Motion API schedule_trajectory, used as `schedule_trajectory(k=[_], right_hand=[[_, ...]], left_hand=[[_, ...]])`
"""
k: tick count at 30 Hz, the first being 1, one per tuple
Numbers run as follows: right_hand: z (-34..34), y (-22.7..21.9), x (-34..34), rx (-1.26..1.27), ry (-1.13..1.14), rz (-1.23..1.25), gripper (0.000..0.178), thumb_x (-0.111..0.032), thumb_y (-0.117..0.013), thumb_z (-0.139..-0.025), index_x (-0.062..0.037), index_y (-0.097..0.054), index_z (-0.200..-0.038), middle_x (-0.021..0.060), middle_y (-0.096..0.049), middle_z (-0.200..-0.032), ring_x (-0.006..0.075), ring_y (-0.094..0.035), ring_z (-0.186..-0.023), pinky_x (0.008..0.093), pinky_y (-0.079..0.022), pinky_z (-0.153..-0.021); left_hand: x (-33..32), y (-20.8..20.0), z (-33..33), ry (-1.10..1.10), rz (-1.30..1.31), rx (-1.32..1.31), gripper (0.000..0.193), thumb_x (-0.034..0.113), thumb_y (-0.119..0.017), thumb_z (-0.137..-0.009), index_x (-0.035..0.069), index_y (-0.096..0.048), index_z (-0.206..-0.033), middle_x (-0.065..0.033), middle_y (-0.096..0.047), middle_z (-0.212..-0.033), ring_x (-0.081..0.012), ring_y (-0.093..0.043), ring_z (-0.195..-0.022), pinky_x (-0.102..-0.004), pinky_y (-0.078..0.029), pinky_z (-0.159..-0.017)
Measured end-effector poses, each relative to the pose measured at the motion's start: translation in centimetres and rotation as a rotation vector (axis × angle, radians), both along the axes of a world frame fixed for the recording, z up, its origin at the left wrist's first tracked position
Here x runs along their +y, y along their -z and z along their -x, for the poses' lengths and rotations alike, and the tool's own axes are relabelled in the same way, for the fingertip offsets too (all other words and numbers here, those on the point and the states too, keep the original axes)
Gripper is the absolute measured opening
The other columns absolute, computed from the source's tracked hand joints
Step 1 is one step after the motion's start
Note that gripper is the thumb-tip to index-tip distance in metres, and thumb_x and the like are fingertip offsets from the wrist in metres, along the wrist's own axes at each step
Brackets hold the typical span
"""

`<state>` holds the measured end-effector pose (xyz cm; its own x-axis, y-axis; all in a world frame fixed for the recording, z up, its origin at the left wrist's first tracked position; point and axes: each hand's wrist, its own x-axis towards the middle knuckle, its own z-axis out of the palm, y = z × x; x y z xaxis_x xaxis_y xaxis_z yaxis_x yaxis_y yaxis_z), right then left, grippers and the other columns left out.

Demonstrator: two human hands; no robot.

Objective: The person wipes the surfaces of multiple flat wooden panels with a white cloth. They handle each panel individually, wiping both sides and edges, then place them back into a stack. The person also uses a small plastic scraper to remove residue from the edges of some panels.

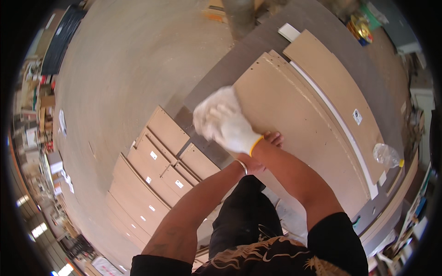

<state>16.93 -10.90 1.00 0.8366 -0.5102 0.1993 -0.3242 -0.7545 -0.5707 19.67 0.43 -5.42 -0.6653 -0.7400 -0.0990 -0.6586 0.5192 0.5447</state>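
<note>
A large tan board [285, 115] with small holes near its corner lies on a dark work surface. My right hand [237, 133], in a white knit glove with a yellow cuff, presses a pale rag [226, 95] at the board's left edge. Motion smears the glove and rag. Bare and with a bangle at the wrist, my left hand [252, 162] rests on the board's near-left edge. Its fingertips show beyond my right forearm, lying on the board; the rest of the fingers is hidden.
Another tan panel [331, 73] with a label and a white strip [331, 115] lie along the far right. A clear plastic bottle [386, 155] lies at the right. Stacked labelled panels [152, 161] stand left of my legs. A grey column [239, 18] rises beyond the table.
</note>
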Motion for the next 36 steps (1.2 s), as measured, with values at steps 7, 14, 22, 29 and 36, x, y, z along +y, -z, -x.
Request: schedule_trajectory(k=[7,14,22,29,36], right_hand=[[2.7,-1.2,-7.4,0.314,0.685,0.243,0.045,-0.029,-0.052,-0.103,-0.0062,-0.060,-0.141,0.0194,-0.058,-0.148,0.0466,-0.048,-0.137,0.0509,-0.034,-0.120],[-5.0,6.4,5.0,0.144,-0.153,0.063,0.045,-0.028,-0.055,-0.101,-0.0143,-0.062,-0.142,0.0157,-0.056,-0.151,0.0401,-0.045,-0.143,0.0514,-0.030,-0.123],[7.0,3.0,16.4,0.157,-0.079,0.128,0.053,-0.031,-0.060,-0.096,-0.0086,-0.060,-0.145,0.0156,-0.059,-0.142,0.0401,-0.047,-0.136,0.0531,-0.032,-0.121],[25.9,0.6,31.1,0.459,0.241,0.177,0.047,-0.028,-0.061,-0.093,-0.0131,-0.068,-0.136,0.0056,-0.060,-0.146,0.0304,-0.046,-0.143,0.0536,-0.027,-0.122],[5.6,5.3,22.6,-0.229,0.731,-0.420,0.031,-0.022,-0.062,-0.089,-0.0094,-0.069,-0.117,0.0117,-0.066,-0.127,0.0308,-0.056,-0.125,0.0399,-0.041,-0.114]], left_hand=[[1.0,2.3,0.5,-0.066,0.331,0.053,0.073,0.033,-0.059,-0.093,0.000,-0.043,-0.156,-0.0163,-0.036,-0.168,-0.0314,-0.028,-0.158,-0.0480,-0.017,-0.133],[2.5,1.1,1.3,-0.101,0.189,0.093,0.070,0.029,-0.063,-0.093,0.000,-0.046,-0.154,-0.0192,-0.039,-0.165,-0.0315,-0.036,-0.155,-0.0461,-0.024,-0.130],[28.5,-0.9,4.1,-0.333,-0.179,0.048,0.051,0.020,-0.066,-0.089,0.001,-0.063,-0.136,-0.0167,-0.059,-0.148,-0.0319,-0.047,-0.147,-0.0494,-0.025,-0.129],[31.6,-2.7,-6.0,-0.929,-0.060,0.121,0.036,0.002,-0.062,-0.084,-0.001,-0.066,-0.120,-0.0216,-0.070,-0.117,-0.0423,-0.066,-0.106,-0.0502,-0.053,-0.093],[6.1,-5.1,-0.5,-0.512,0.263,0.314,0.041,0.006,-0.062,-0.092,0.000,-0.063,-0.133,-0.0232,-0.067,-0.130,-0.0432,-0.062,-0.121,-0.0488,-0.050,-0.105]])
